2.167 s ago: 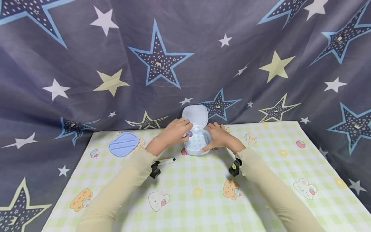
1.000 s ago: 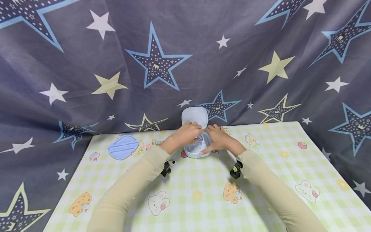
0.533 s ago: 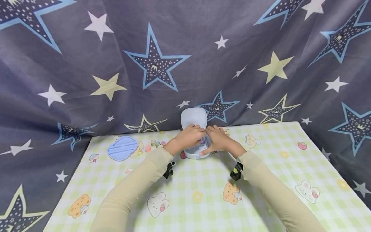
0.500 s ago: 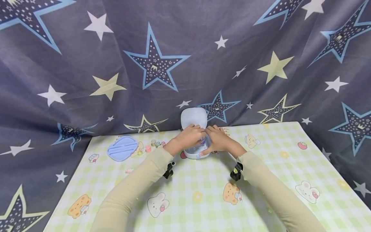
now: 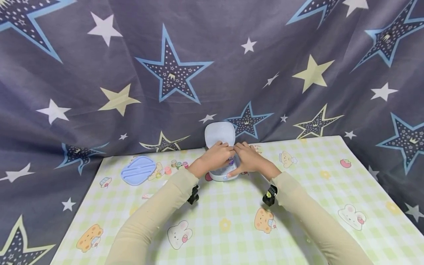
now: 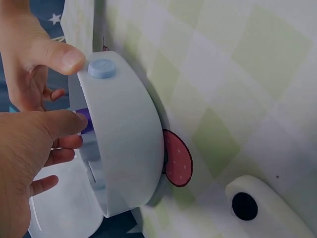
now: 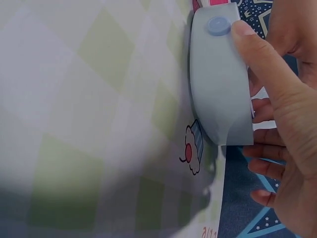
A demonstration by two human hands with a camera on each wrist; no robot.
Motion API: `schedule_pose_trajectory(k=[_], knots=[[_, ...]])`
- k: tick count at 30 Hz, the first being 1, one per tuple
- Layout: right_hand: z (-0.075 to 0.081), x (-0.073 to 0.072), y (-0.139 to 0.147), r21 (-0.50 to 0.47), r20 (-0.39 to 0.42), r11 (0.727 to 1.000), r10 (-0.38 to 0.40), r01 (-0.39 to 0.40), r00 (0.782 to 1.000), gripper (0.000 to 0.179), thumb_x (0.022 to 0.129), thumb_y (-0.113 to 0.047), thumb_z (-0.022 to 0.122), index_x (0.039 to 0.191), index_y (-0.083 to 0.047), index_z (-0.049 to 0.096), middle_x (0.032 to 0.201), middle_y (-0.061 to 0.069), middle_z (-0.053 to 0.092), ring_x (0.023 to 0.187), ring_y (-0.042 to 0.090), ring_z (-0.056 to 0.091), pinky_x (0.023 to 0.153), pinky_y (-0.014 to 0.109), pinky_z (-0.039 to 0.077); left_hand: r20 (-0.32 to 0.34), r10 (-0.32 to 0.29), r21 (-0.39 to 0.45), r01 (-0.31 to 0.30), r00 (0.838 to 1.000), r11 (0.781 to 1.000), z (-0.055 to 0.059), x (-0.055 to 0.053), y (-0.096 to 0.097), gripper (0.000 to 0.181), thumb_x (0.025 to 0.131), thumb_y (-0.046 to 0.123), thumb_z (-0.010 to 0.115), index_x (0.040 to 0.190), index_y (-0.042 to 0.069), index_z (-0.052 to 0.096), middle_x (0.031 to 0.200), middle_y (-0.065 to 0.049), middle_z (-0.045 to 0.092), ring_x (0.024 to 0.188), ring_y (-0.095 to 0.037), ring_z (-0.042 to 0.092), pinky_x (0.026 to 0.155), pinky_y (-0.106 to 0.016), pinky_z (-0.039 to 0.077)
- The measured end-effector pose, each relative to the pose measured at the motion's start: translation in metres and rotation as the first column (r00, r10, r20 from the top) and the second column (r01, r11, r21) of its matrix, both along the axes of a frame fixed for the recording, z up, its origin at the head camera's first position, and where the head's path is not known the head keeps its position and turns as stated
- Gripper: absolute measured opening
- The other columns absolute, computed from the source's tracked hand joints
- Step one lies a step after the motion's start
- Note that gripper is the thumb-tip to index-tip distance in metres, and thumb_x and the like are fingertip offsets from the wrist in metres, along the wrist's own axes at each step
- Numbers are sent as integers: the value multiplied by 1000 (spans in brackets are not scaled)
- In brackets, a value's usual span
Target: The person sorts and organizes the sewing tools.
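A small pale-blue box (image 5: pixel 221 177) stands on the table with its hinged lid (image 5: pixel 219 134) raised at the back. My left hand (image 5: pixel 215 157) reaches over the box and pinches a small purple spool (image 6: pixel 89 124) between thumb and fingers, at the box's opening. My right hand (image 5: pixel 250 158) holds the box from its right side. Its thumb (image 7: pixel 257 47) lies on the front rim beside a round blue button (image 7: pixel 219 26), and the other fingers are spread around the back. Part of the inside is hidden behind the hands.
A blue slotted tray (image 5: pixel 137 170) lies to the left. Several small coloured spools, one of them pink (image 5: pixel 168 170), stand between it and my left forearm. A white item with a black dot (image 6: pixel 277 208) lies near my left wrist. A starry curtain (image 5: pixel 172 36) hangs behind.
My left hand has moved right with the purple spool, from the box's left edge to over its inside, then stays there. The right hand keeps its place on the box.
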State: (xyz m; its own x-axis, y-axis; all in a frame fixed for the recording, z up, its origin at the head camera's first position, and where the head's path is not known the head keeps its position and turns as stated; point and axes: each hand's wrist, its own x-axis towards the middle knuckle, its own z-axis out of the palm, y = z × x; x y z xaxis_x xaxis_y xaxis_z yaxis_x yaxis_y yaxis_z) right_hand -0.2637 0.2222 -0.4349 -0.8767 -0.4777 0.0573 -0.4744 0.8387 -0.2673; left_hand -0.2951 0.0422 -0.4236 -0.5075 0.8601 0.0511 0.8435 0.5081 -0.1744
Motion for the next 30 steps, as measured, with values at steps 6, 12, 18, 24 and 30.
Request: schedule_pose_trajectory(k=[6,12,18,24,30], knots=[[-2,-2,0,5,14,1000,-5,4,1000,107,64,-70,84,141,-2,53,130,11,59,112,27,47,98,52,45,-10,5,-2,-5,1000,1000,-1,0,0,28,95,25,72,121,14,71,125,1,70,107,-20,62,98,-40,49],[-3,-3,1,10,7,1000,-2,2,1000,107,63,-72,84,140,-2,54,129,10,59,112,27,47,97,52,46,-9,4,-7,-4,1000,1000,-3,0,0,29,95,26,72,122,15,71,124,2,70,106,-19,62,98,-39,49],[-3,-2,1,-1,7,1000,-1,1,1000,108,63,-71,84,141,-1,54,129,11,59,111,26,47,96,52,46,-12,1,-4,-1,1000,1000,-4,0,1,29,95,26,71,122,15,71,120,1,70,105,-19,62,97,-39,48],[-2,-1,0,-6,4,1000,2,-2,1000,106,64,-68,86,140,-1,54,127,11,59,111,27,47,95,51,47,-9,-6,8,7,1000,1000,-4,-1,1,26,96,26,71,120,15,72,117,1,71,103,-19,62,96,-39,49],[-2,-1,1,-11,13,1000,1,-1,1000,106,64,-68,86,140,-1,53,131,12,59,113,27,47,97,52,47,-25,-13,20,14,1000,1000,-8,-2,2,25,95,27,71,118,16,72,117,2,71,101,-19,61,94,-39,49]])
